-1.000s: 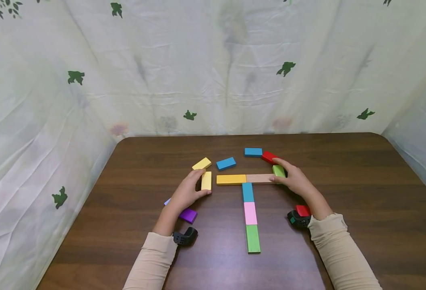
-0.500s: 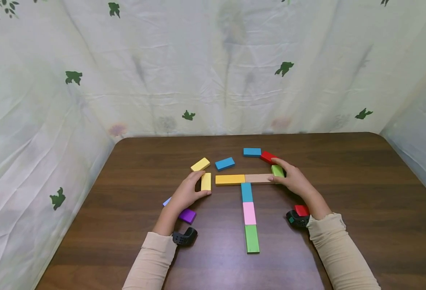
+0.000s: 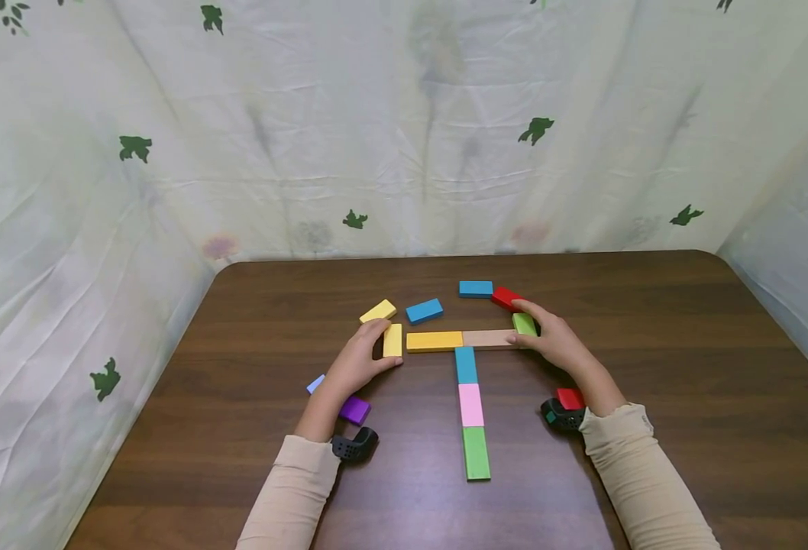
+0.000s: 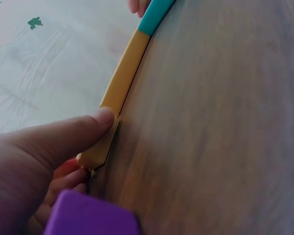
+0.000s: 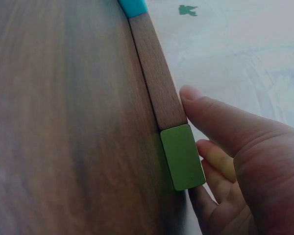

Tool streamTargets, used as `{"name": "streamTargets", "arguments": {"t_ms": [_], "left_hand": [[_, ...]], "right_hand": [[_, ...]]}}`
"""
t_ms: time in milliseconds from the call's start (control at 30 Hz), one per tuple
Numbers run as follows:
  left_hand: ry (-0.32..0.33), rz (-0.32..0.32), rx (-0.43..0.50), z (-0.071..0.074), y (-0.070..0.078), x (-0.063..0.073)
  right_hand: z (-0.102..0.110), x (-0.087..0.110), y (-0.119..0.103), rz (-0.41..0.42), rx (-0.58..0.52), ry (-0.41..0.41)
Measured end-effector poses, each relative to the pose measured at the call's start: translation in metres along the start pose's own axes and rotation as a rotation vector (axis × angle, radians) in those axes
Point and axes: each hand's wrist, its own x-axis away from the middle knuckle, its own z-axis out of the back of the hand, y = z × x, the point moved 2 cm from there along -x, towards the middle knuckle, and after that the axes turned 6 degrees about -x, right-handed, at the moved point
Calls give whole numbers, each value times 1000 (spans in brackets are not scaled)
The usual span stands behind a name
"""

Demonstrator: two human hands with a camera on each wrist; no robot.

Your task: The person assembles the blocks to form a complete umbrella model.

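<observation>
My left hand (image 3: 357, 365) holds a pale yellow block (image 3: 393, 341) endwise between thumb and fingers, a narrow gap short of a golden-yellow block (image 3: 434, 341). That block meets a plain wooden block (image 3: 489, 338) end to end. At the wooden block's right end, my right hand (image 3: 554, 340) holds a lime-green block (image 5: 183, 156) set crosswise. Its thumb lies on the edge of the wooden block in the right wrist view, fingers behind the green one. Below the row's middle runs a column of a blue block (image 3: 467, 365), a pink block (image 3: 471, 405) and a green block (image 3: 476, 453).
Behind the row lie two blue blocks (image 3: 425, 311), a red block (image 3: 506, 299) and another yellow block (image 3: 378, 311). A purple block (image 3: 355, 410) and a partly hidden light-blue block (image 3: 315, 384) are by my left forearm. Another red block (image 3: 570, 399) sits by my right wrist.
My left hand has shifted slightly right with the pale yellow block, narrowing the gap to the golden-yellow one. My right hand stays at the lime-green block.
</observation>
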Motion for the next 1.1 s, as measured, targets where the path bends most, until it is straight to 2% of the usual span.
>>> {"name": "streamTargets", "arguments": {"t_ms": [333, 733, 1100], "left_hand": [[1, -41, -1, 4, -1, 0], [2, -3, -18, -1, 1, -6], [0, -3, -38, -3, 2, -8]], "right_hand": [[1, 1, -1, -6, -3, 5], [-1, 2, 0, -15, -4, 4], [-1, 1, 1, -13, -12, 2]]}}
